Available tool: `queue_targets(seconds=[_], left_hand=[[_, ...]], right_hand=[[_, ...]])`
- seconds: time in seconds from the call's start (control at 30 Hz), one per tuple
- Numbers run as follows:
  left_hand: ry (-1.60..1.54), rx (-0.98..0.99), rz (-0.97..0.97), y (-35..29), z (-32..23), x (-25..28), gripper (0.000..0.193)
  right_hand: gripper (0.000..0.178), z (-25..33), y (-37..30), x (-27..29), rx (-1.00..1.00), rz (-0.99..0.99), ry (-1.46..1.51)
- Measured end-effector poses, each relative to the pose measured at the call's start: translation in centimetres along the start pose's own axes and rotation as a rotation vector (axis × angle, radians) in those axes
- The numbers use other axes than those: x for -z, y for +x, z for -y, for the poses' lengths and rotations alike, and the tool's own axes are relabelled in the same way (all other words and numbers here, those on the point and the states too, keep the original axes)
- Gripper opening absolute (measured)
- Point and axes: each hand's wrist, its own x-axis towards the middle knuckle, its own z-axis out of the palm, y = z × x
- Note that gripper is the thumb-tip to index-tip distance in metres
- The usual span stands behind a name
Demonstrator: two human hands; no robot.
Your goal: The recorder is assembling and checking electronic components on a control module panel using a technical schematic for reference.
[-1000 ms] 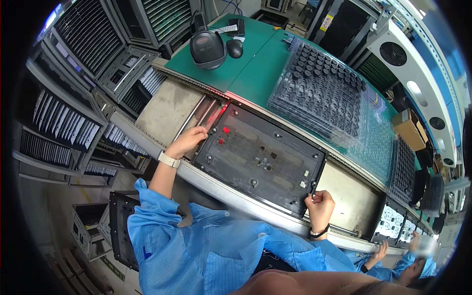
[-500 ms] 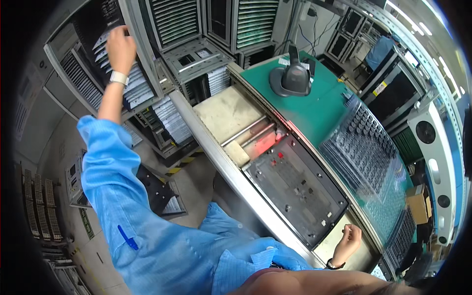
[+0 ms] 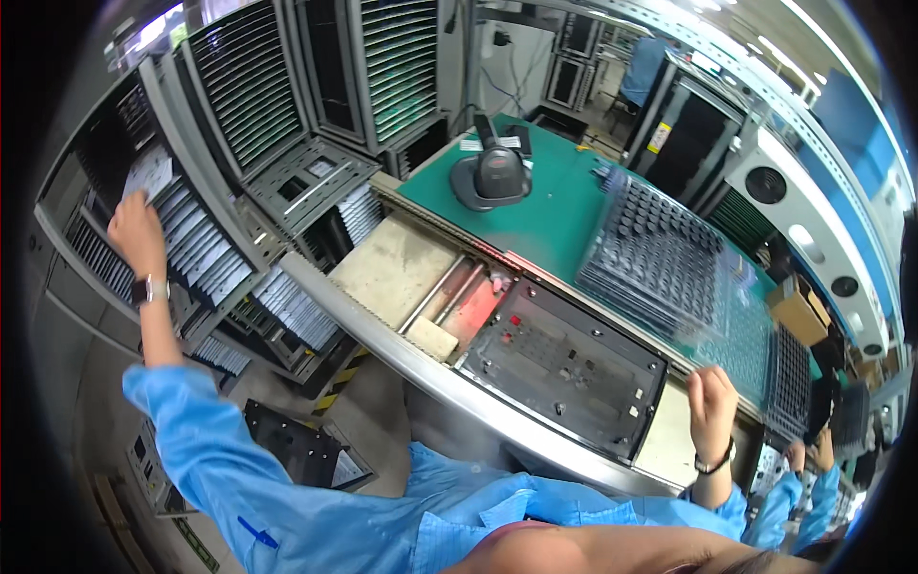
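At the far left, my left hand [image 3: 137, 232] is closed at the front of a magazine rack [image 3: 215, 206] full of stacked flat panels. Its fingertips appear to pinch the near edge of a light grey panel [image 3: 150, 173] that sticks out of the rack; the grip itself is partly hidden. My right hand [image 3: 712, 407] hovers over the right end of the conveyor, its fingers curled together with nothing visible in them. Between my hands, a black fixture plate [image 3: 564, 368] with small screws and cutouts lies on the conveyor, lit red at its left end.
Beyond the conveyor, a green mat [image 3: 535, 225] carries a black handheld scanner on its stand [image 3: 499, 174] and stacked clear blister trays [image 3: 660, 253]. A cardboard box [image 3: 798, 311] stands at the right. Lower right, a co-worker's hands [image 3: 820, 452] show. More racks [image 3: 244, 86] stand behind.
The view has shifted, with the bench now farther left. My left hand has moved lower along the rack front, to the light panel. My right hand has risen. A co-worker's hands have appeared at right.
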Motion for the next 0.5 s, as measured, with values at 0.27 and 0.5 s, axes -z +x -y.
queue_targets(seconds=[0.27,0.5], left_hand=[[-0.060,-0.088,-0.168,-7.6,-8.2,29.0,0.032],[-0.642,-0.273,-0.060,-7.6,-20.5,33.5,0.027]], right_hand=[[0.007,4.4,6.8,-3.0,0.331,0.425,0.478],[0.050,6.8,10.2,-13.7,-0.218,1.184,1.189]])
